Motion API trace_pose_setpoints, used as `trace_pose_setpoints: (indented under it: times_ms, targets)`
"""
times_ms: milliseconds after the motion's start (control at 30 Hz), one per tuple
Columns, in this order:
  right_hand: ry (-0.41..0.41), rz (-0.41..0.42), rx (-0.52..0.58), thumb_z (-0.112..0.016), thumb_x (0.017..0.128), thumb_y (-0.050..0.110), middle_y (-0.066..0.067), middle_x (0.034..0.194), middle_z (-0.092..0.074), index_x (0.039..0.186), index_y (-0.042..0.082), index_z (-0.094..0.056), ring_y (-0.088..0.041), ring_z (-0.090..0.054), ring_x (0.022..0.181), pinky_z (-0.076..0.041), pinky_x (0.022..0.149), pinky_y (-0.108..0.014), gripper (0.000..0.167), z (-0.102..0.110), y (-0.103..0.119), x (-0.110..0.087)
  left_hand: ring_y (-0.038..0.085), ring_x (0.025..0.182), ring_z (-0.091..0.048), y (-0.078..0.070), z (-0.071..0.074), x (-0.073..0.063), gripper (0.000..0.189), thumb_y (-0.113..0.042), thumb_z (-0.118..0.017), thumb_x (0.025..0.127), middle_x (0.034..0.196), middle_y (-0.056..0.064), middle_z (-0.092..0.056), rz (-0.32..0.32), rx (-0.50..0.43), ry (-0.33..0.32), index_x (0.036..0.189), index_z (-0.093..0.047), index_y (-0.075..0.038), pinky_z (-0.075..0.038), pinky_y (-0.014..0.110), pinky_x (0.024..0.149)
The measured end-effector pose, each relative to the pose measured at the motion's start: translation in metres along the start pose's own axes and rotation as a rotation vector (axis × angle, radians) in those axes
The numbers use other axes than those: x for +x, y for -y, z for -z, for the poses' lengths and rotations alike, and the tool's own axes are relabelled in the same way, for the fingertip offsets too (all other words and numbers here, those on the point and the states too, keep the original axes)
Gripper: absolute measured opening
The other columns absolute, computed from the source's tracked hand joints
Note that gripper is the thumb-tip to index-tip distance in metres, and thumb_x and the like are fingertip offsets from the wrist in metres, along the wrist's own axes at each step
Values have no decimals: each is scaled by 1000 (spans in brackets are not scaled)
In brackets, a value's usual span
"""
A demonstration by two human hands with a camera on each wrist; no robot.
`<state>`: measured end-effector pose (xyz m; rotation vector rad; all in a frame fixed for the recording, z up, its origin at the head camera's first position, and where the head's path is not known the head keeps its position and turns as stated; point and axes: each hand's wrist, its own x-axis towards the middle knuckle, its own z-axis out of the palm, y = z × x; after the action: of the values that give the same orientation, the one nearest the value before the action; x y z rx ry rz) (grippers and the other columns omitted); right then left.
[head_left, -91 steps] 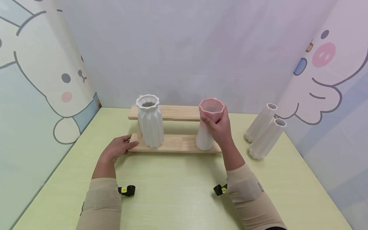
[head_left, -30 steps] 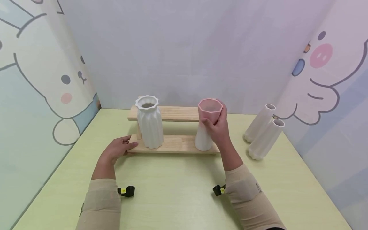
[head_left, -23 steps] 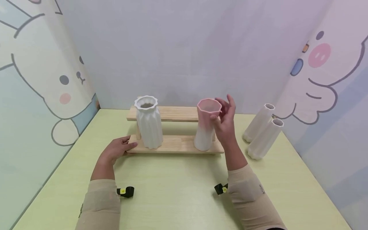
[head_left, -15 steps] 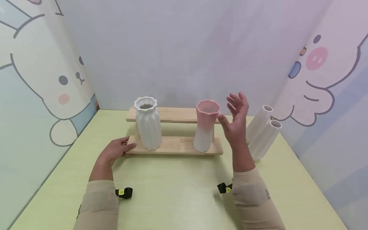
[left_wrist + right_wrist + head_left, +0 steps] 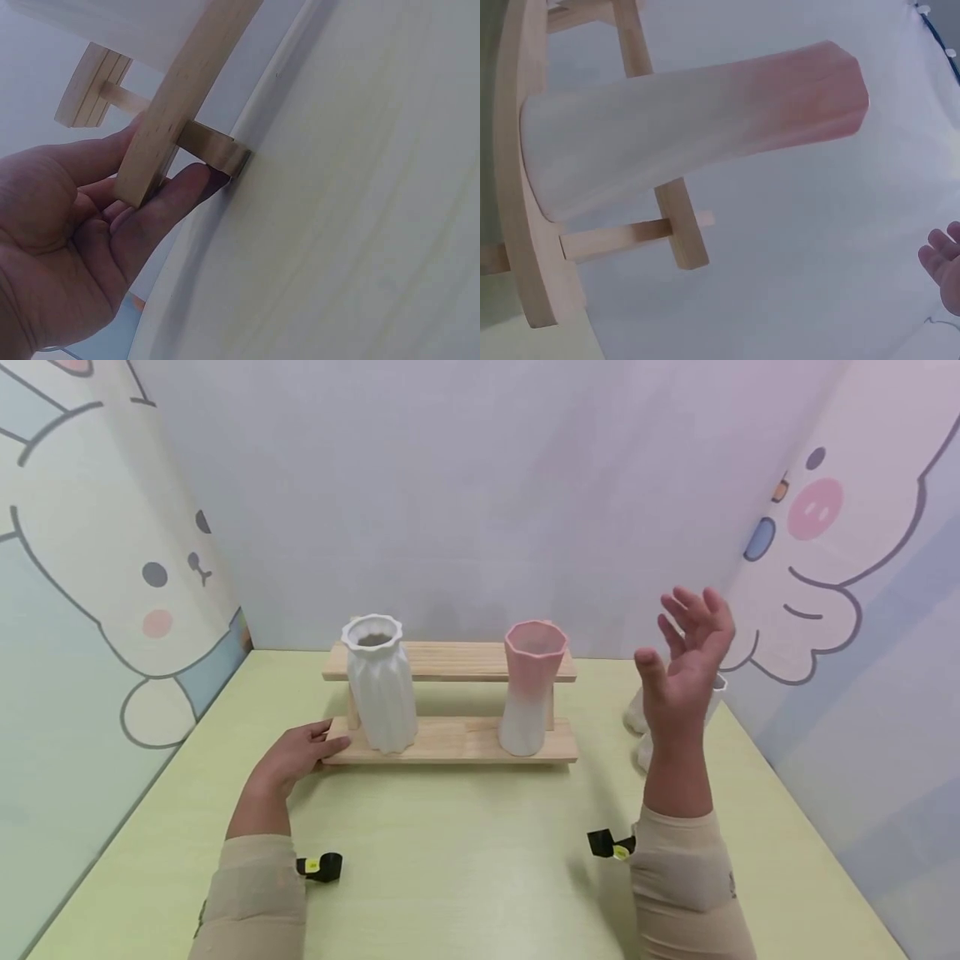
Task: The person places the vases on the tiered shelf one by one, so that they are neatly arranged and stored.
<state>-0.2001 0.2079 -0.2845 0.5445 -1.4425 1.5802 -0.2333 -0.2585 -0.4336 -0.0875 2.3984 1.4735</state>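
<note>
A two-tier wooden shelf [image 5: 457,739] stands on the table, its lower board carrying two upright vases. On the left is a white fluted vase [image 5: 382,697]; on the right, a pink-and-white vase [image 5: 531,685], pink at the flared rim. My left hand [image 5: 292,756] grips the lower board's left end, thumb on top and fingers underneath, as the left wrist view shows around the board end [image 5: 161,127]. My right hand [image 5: 688,664] is raised in the air right of the shelf, holding nothing, fingers spread and loosely bent. In the right wrist view the pink-and-white vase [image 5: 697,120] stands apart from it.
Two slim white vases [image 5: 636,714] stand at the table's right, mostly hidden behind my right hand and forearm. Cartoon-printed fabric walls [image 5: 465,510] enclose the green table [image 5: 450,860] at the back and sides. A black wrist camera [image 5: 326,867] shows beside my left sleeve.
My right hand has let go of the pink-and-white vase and moved right and up, passing in front of the slim white vases. The vase stays upright on the board. My left hand keeps its grip.
</note>
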Motion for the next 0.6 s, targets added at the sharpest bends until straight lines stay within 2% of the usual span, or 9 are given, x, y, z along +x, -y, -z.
trace_pose_setpoints:
  times_ms: [167, 300, 500, 600]
  targets:
    - [-27, 11, -41, -86, 63, 57, -18, 138, -45, 143, 0, -28, -38, -42, 133, -34, 117, -42, 114, 3, 18, 4, 32, 131, -51, 0, -1, 0, 89, -45, -62, 95, 157, 26, -25, 4, 1, 3, 157, -13, -4, -46, 43, 106]
    - [-50, 15, -90, -87, 63, 58, -14, 139, -46, 143, 1, -29, -34, -42, 133, -34, 117, -40, 114, 12, 24, 7, 33, 132, -50, 0, -1, 0, 91, -46, -63, 94, 157, 26, -24, 2, -6, 9, 157, -13, -4, -48, 42, 105]
    - [-72, -6, -225, -88, 66, 54, -11, 141, -45, 143, 8, -34, -29, -42, 134, -32, 118, -38, 105, 41, 20, 13, 27, 123, -58, 0, 0, 1, 90, -45, -63, 94, 157, 26, -25, 3, -3, 8, 157, -13, -5, -44, 46, 108]
    - [-72, -51, -312, -89, 66, 50, -9, 142, -45, 143, 11, -36, -25, -43, 133, -31, 118, -36, 101, 58, 14, 16, 27, 123, -58, 0, 0, 0, 90, -45, -63, 95, 157, 26, -24, 8, 2, 11, 157, -12, -5, -41, 48, 110]
